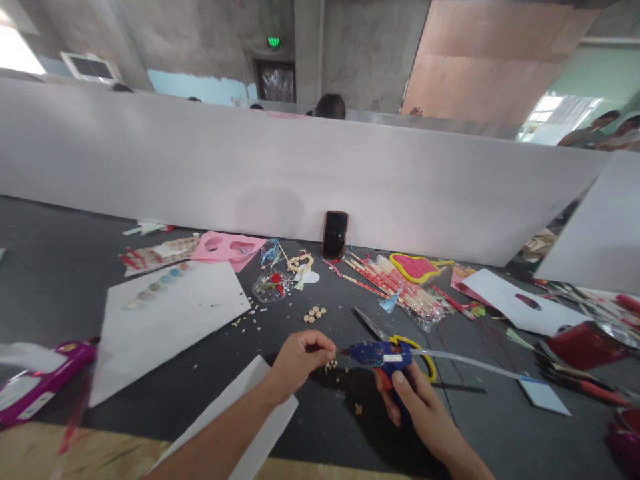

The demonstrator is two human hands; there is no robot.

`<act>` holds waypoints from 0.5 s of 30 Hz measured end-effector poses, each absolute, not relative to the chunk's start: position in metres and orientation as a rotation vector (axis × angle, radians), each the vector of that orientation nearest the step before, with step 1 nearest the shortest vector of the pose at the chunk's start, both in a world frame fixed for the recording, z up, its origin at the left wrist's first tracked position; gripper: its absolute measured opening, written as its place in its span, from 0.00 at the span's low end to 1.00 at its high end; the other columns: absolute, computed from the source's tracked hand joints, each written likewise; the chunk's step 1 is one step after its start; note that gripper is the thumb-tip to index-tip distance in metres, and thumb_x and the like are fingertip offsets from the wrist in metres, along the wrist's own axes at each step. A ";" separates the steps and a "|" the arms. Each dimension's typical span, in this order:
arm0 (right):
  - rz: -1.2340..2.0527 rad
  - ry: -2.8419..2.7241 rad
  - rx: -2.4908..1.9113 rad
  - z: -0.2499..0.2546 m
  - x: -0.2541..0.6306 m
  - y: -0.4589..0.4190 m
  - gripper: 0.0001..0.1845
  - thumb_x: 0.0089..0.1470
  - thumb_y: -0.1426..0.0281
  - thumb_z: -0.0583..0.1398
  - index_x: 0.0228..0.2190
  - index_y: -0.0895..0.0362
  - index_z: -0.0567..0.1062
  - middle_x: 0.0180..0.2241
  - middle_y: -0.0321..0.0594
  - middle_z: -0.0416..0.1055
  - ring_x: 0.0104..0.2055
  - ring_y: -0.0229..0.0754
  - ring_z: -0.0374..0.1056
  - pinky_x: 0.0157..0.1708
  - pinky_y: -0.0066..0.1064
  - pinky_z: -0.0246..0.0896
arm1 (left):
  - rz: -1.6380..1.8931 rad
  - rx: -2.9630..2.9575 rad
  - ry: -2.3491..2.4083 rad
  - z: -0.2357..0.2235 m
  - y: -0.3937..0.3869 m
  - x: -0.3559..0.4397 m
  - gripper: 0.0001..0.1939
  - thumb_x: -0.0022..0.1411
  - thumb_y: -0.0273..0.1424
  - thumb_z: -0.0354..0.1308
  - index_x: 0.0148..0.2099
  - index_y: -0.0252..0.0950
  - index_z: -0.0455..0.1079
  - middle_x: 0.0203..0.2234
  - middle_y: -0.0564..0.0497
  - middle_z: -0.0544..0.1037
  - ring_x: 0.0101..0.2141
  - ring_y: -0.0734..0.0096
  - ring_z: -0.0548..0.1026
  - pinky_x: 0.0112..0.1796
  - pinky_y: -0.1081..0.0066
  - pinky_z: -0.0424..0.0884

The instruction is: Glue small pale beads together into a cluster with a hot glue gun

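Note:
My right hand (420, 400) is wrapped round the handle of a blue hot glue gun (375, 353). A long translucent glue stick (465, 360) trails from the gun's back end towards the right. At its nozzle, my left hand (300, 360) pinches thumb and forefinger together; whatever sits between the fingertips is too small to make out. Small pale beige pieces (331, 365) lie just below those fingertips. Beyond the left hand rests a little cluster of flower-shaped beige pieces (314, 314). Scissors (370, 324) with yellow handles lie partly hidden behind the gun.
White sheets (170, 313) lie at the left near a purple tool (45, 383). A phone (335, 235) leans on the white partition (225, 160). Red-patterned sticks (380, 280), a pink and yellow shape (414, 267) and a red can (590, 343) occupy the right.

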State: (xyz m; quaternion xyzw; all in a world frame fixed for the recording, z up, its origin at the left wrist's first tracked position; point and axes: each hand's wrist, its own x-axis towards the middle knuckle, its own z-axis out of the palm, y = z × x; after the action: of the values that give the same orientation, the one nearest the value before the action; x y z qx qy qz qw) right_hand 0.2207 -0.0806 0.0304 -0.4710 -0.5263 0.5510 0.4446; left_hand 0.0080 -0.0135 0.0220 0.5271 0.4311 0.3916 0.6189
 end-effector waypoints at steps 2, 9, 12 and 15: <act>1.377 -1.300 -1.165 0.030 0.221 -0.080 0.12 0.57 0.60 0.50 0.33 0.56 0.62 0.18 0.29 0.61 0.17 0.30 0.54 0.17 0.24 0.52 | 0.902 1.208 0.986 0.022 -0.014 0.008 0.07 0.45 0.31 0.62 0.27 0.32 0.71 0.19 0.55 0.70 0.23 0.78 0.64 0.26 0.78 0.58; 1.378 -1.301 -1.174 0.029 0.222 -0.080 0.12 0.57 0.59 0.50 0.33 0.55 0.62 0.16 0.28 0.60 0.17 0.30 0.53 0.17 0.23 0.52 | 0.894 1.192 0.989 0.023 -0.013 0.009 0.07 0.45 0.31 0.62 0.27 0.32 0.71 0.19 0.55 0.70 0.22 0.78 0.64 0.26 0.78 0.58; 1.375 -1.286 -1.178 0.028 0.222 -0.079 0.12 0.57 0.59 0.50 0.32 0.55 0.62 0.17 0.28 0.60 0.17 0.30 0.53 0.17 0.23 0.52 | 0.897 1.203 0.989 0.024 -0.013 0.010 0.07 0.45 0.31 0.62 0.27 0.31 0.71 0.19 0.55 0.70 0.23 0.78 0.64 0.26 0.78 0.58; 1.374 -1.283 -1.174 0.027 0.222 -0.080 0.12 0.57 0.59 0.51 0.32 0.55 0.62 0.17 0.29 0.60 0.16 0.30 0.53 0.17 0.23 0.52 | 0.895 1.209 0.990 0.023 -0.014 0.009 0.07 0.45 0.30 0.62 0.27 0.31 0.71 0.19 0.55 0.70 0.22 0.78 0.64 0.26 0.78 0.58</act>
State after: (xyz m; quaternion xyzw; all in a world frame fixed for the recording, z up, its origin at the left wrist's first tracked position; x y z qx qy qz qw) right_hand 0.2215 -0.0795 0.0269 -0.4739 -0.5180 0.5547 0.4465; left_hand 0.0090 -0.0139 0.0233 0.5261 0.4308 0.3893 0.6214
